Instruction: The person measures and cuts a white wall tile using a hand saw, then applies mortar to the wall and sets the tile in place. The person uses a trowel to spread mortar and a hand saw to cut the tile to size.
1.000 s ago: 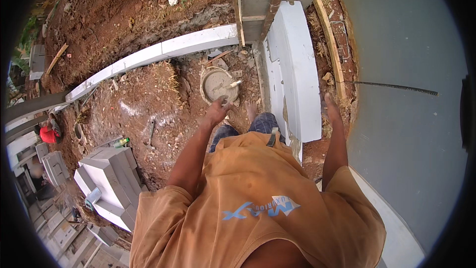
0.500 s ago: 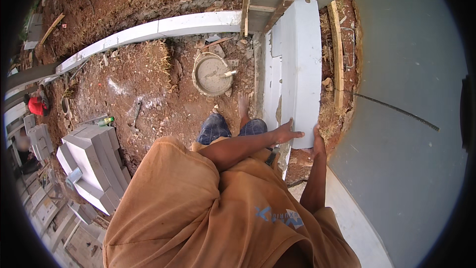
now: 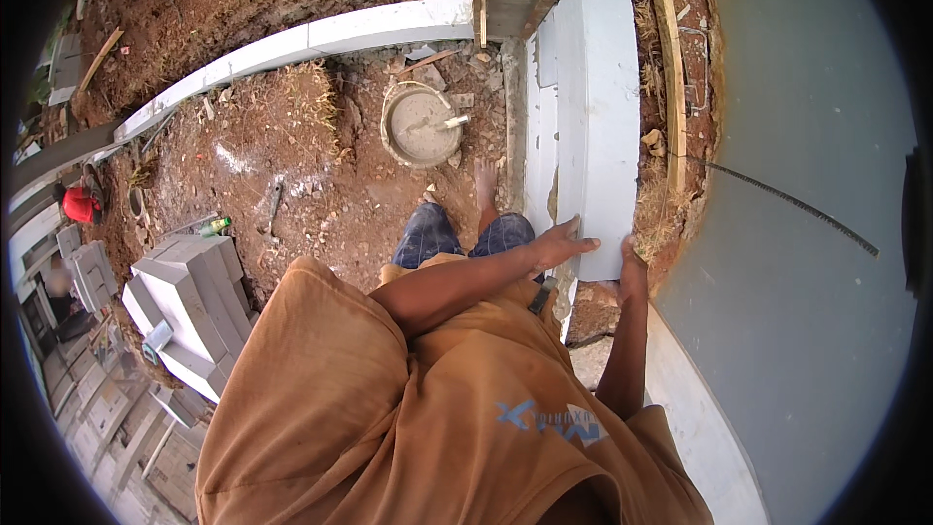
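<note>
A long white building block point(image 3: 607, 126) lies along the top of a low white block wall point(image 3: 544, 141) to the right of my legs. At its near end, my left hand point(image 3: 562, 245) presses against the left side, the thumb reaching over the face. Opposite it, my right hand point(image 3: 633, 270) grips the right edge of the same end, its fingers partly hidden. Between them the two hands clasp the block. Grey mortar shows in patches down the wall's side.
A round bucket of wet mortar point(image 3: 421, 126) with a tool handle stands ahead. A hammer point(image 3: 275, 206) and a stack of pale blocks point(image 3: 190, 306) are at left. A rebar rod point(image 3: 787, 204) juts near the grey wall point(image 3: 777, 350). Another person in red point(image 3: 80, 202) is far left.
The view has shifted slightly. My left hand's fingers are spread a little more against the block's side; both hands stay at its near end.
</note>
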The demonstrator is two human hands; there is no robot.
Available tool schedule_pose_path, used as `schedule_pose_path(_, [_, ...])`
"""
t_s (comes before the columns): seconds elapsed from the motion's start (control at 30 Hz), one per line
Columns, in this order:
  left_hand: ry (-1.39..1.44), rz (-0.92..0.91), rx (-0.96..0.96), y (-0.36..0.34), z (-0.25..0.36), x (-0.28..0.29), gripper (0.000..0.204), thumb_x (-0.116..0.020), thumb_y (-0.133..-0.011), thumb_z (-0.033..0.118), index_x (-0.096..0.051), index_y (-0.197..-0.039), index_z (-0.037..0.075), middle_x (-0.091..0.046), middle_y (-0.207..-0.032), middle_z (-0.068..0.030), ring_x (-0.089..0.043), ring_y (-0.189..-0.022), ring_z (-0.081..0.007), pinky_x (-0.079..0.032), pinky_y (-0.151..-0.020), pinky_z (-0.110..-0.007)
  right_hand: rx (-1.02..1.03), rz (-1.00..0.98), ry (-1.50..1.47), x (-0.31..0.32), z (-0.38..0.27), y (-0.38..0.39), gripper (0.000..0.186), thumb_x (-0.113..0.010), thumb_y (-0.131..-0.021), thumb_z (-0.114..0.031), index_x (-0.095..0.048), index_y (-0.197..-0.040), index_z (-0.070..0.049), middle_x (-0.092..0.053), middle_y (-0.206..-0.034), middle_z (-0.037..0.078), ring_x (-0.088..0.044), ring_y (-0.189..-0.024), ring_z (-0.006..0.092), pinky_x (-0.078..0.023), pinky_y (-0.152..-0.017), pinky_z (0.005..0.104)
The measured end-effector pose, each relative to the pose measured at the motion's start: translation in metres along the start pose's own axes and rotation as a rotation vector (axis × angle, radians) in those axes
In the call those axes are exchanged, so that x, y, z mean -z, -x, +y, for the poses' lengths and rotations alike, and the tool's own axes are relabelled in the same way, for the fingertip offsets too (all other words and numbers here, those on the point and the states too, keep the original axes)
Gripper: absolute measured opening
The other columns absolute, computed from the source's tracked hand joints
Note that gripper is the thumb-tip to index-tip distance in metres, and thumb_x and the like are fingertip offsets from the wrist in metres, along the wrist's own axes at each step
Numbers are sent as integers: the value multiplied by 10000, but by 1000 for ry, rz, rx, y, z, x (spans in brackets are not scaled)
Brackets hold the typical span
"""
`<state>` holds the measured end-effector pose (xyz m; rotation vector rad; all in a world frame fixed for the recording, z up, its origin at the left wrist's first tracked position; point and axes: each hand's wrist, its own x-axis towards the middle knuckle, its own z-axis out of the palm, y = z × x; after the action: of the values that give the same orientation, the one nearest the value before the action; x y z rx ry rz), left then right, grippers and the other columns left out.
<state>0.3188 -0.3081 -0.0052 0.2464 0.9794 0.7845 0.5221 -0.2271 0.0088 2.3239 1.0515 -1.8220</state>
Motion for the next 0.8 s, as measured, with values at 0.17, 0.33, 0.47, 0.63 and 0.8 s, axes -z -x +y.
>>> schedule_pose_path(0.17, [30,-25,-54,-14,-18,8,934,-658,-969,401,-109,-1567,-62,-382,-1545,-201,-357,-1435,-264,-262,-1192,-357,-39,-4,0,-6,3,-3,673,-465,-980,-653,-601,-1303,-78,-673,-1172,123,-667,-1014,257,-579,-786,459])
schedule_pose_path(0.33, [65,37,-32,-11,-22,9,943,-658,-969,391,-93,-1563,-74,-371,-1550,-216,-355,-1437,-272,-264,-1194,-361,-7,9,-61,-15,22,-15,667,-472,-984,-641,-598,-1306,-71,-676,-1163,126,-671,-1010,251,-582,-767,441])
schedule_pose_path(0.47, [-44,91,8,-7,-7,6,951,-644,-971,418,-94,-1553,-97,-358,-1552,-241,-355,-1439,-282,-275,-1190,-363,-18,-3,-69,-15,13,-16,678,-482,-980,-642,-590,-1316,-63,-672,-1179,126,-675,-1005,247,-582,-760,429])
schedule_pose_path(0.63, [-81,12,-16,2,11,4,970,-632,-963,470,-116,-1538,-118,-348,-1549,-274,-348,-1448,-314,-286,-1185,-367,7,18,-45,-6,20,-29,715,-496,-964,-662,-575,-1335,-56,-661,-1211,135,-670,-1031,264,-577,-773,436])
schedule_pose_path(0.8, [-271,85,-16,-46,20,41,1113,-711,-865,560,-134,-1530,-120,-372,-1518,-309,-387,-1424,-350,-329,-1167,-386,71,53,-19,0,44,-51,741,-519,-949,-670,-548,-1384,-71,-630,-1265,163,-643,-1101,304,-561,-822,492])
